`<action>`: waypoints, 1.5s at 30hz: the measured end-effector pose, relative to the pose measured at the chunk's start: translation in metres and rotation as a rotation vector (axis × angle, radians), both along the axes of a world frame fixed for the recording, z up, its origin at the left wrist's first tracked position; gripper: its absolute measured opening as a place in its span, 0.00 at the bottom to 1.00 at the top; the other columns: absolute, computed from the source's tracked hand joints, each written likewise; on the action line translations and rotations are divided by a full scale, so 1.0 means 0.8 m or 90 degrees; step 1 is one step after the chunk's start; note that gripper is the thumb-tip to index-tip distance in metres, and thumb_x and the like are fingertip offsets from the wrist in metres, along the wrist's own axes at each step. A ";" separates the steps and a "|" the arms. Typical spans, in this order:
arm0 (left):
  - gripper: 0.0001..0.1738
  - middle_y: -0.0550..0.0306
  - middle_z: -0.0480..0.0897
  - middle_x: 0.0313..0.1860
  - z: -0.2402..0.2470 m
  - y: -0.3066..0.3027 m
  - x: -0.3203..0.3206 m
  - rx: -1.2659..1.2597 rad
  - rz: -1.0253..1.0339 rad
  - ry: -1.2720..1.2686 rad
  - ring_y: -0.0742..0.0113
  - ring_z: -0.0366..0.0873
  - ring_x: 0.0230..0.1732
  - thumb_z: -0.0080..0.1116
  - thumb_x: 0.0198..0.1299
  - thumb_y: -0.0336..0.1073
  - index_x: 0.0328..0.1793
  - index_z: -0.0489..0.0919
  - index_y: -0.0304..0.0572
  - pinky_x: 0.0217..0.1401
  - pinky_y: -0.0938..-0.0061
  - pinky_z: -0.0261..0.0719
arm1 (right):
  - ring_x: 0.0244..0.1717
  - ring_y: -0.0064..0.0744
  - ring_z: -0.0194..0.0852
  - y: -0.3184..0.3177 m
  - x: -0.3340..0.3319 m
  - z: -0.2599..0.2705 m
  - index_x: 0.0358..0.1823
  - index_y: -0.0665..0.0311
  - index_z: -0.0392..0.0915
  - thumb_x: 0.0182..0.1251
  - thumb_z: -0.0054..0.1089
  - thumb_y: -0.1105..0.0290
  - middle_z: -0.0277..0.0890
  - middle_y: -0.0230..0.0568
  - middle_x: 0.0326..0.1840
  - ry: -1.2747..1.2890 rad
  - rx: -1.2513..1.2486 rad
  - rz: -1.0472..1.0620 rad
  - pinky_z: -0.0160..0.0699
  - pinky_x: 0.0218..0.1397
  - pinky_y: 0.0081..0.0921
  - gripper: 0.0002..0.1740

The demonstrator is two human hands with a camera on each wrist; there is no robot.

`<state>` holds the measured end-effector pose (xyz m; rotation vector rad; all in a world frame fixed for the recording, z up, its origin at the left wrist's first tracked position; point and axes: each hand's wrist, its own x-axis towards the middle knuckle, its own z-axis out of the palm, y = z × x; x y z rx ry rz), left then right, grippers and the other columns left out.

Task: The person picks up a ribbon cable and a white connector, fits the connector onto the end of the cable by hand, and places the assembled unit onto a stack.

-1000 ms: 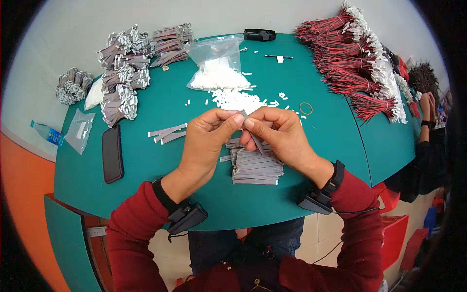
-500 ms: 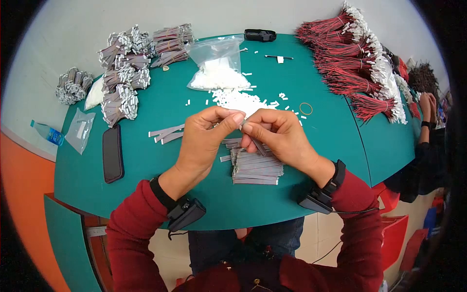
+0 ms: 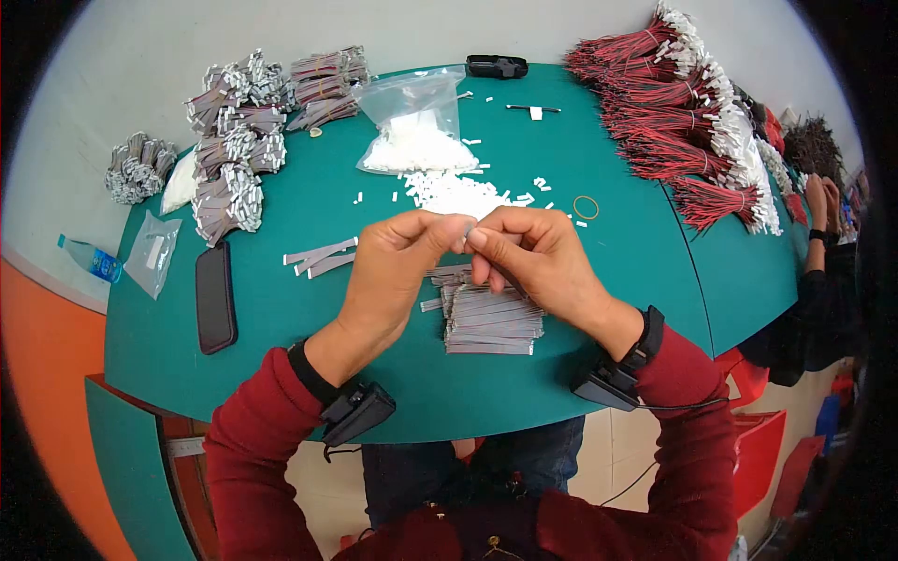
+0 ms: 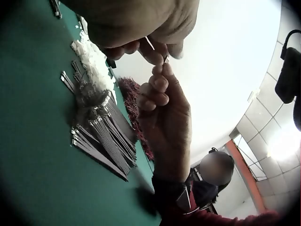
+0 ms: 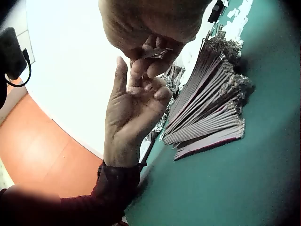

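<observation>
Grey ribbon strip [image 5: 155, 53], short and flat, held up off the green table [image 3: 309, 201] at the spot where the two hands meet. Thumb and forefinger of the right hand [image 3: 535, 262] are closed tight on one end of it, with the remaining fingers curled in underneath. The left hand [image 3: 393, 271] comes in from the opposite side, its thumb and forefinger tips nipped together on the strip's other end, so the fingertips of both hands touch. No gap shows in either pinch. A pale speck sits right at the pinch in the head view, too small to identify. Directly below the grip lies a stack of grey strips [image 3: 491, 316], laid flat side by side and partly covered by the right hand. Just beyond the grip, on the far side from the person, is a scatter of small white connectors [image 3: 454, 192], and farther the same way a clear plastic bag [image 3: 416, 117] holding more of them. Off the left hand's side are three loose strips [image 3: 321, 257], and well past them a black phone [image 3: 215, 297]. Off the right hand's side is a rubber band [image 3: 586, 208], and far beyond it bundles of red and black wires [image 3: 687, 112].
</observation>
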<state>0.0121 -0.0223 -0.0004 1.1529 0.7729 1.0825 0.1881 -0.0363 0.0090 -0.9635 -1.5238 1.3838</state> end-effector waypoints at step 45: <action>0.04 0.56 0.77 0.29 -0.023 0.041 -0.023 0.606 0.030 0.733 0.54 0.75 0.37 0.61 0.48 0.29 0.31 0.77 0.42 0.37 0.64 0.73 | 0.20 0.12 0.66 0.012 0.007 -0.009 0.31 0.66 0.78 0.67 0.54 0.69 0.76 0.29 0.21 0.053 -0.011 -0.021 0.66 0.24 0.12 0.09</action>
